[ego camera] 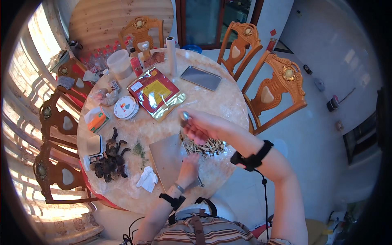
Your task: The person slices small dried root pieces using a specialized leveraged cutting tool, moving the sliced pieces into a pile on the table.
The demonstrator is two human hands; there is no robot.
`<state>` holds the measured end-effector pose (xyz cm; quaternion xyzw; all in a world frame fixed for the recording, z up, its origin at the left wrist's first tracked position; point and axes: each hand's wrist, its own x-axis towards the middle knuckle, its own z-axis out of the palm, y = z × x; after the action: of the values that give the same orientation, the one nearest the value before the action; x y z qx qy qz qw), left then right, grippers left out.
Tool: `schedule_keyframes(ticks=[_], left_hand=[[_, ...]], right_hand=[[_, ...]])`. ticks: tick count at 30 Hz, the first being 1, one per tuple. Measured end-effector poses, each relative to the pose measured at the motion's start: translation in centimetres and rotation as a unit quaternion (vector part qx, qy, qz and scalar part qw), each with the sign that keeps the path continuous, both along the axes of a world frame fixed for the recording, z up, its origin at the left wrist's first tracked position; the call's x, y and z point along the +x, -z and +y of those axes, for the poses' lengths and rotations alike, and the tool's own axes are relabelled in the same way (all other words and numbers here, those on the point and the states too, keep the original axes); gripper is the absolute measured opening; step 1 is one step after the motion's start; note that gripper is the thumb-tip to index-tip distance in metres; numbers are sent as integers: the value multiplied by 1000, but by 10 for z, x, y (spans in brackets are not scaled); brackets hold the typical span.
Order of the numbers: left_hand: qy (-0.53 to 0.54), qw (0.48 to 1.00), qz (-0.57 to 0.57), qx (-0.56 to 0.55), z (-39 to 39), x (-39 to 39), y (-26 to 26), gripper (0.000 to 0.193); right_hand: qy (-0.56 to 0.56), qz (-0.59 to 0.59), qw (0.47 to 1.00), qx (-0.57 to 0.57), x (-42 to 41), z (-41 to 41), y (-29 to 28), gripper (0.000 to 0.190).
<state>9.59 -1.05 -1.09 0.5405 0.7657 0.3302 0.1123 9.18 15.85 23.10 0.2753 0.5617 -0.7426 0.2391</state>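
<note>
My right hand (pixel 197 125) is raised over the board, its fingers closed around a metal handle or knob whose lower part I cannot make out. Below it, my left hand (pixel 190 168) rests at the right side of a flat grey-brown board (pixel 165 159), near a thin dark edge; whether it grips anything is unclear. A heap of small cut, dried-looking pieces (pixel 211 147) lies just right of the board, partly under my right hand. Left of the board are green crumbs (pixel 139 150), a crumpled white tissue (pixel 148 179) and a pile of dark, gnarled pieces (pixel 111 163).
On the round table (pixel 223 110) stand a red and gold foil bag (pixel 156 92), a metal tray (pixel 201 77), stacked plates (pixel 125 107), a tissue pack (pixel 97 120), a small scale (pixel 94 144), a plastic tub (pixel 118 64) and an upright film roll (pixel 171 56). Carved wooden chairs (pixel 275 88) surround it.
</note>
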Motion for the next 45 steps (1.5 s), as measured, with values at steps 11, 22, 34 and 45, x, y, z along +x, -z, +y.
schedule_keyframes(ticks=[11,22,34,45], left_hand=[[-220,972,-70,33,-45,-25,-99,34],[-208,944,-56,249,50,-73,-217,62],[-302,927,-114,193,9,-58,-187,49],[-400,886,-185,146,-81,-21,-140,44]], right_hand=[[23,145,987,-72,-26,26,34,53],[-11,369,744,556,45,7,234,19],[-56,348,613,707,55,10,293,29],[217,285,699,618,115,53,263,12]])
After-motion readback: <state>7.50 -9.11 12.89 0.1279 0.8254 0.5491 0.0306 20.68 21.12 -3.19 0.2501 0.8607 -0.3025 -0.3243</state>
